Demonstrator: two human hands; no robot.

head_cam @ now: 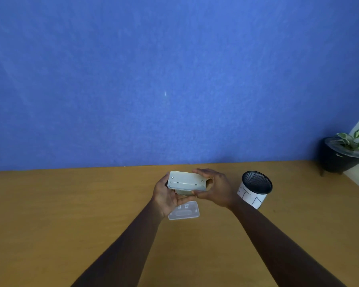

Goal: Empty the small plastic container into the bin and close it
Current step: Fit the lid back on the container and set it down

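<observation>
Two bare forearms are stretched forward over the brown wooden table (71, 204), and a small translucent white rectangular plastic container (186, 181) is held between the hands above the table's far middle.

Left hand (167, 195) is cupped palm-up at the container's left end, fingers curled around it; right hand (216, 188) is closed on the right end, thumb near, fingers wrapped over the far top edge. The container is held tilted, one broad flat face turned toward the camera, its long axis running left to right. A clear flat plastic lid (184, 211) lies on the table just below and nearer, partly hidden by the left hand. A black mesh cylindrical bin with a white paper wrap (255, 188) stands just right of the right hand. A black potted plant (343, 155) stands at the far right corner.
</observation>
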